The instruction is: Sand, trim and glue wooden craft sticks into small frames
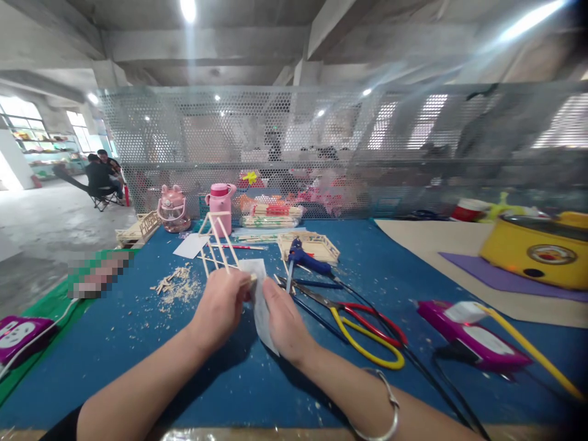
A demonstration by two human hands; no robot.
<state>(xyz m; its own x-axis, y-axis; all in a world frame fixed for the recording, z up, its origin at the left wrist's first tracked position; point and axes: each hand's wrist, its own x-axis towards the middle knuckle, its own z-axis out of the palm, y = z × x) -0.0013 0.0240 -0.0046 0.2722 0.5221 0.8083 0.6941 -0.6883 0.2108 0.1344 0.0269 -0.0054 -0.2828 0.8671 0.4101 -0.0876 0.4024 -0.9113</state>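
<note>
Keep the frame (219,242), made of thin sticks, over the worktop (114,343) and in front of the flask (221,208), with the left hand (223,306) closed and pinching at its near end. Keep the pale strip (263,312) in the right hand (287,321), gripped between thumb and fingers, hanging down between both hands. Judging from the stick end turned to the strip, probably busy with rubbing or smoothing; not possible to tell for certain whether touching or just apart. For good work, support the frame close to the rubbed place, because of such thin sticks, likely to bend or to crack at the joints. Press lightly and evenly, and pull the strip flat, in order not to catch an edge. Rub along the stick rather than across it, and feel often with a fingertip for roughness. Avoid squeezing the far sticks or knocking them against the flask. Take care also with the scissors (329,301) and the glue gun (307,259), lying beyond and to the right of the right hand; better treat the gun as hot.
</note>
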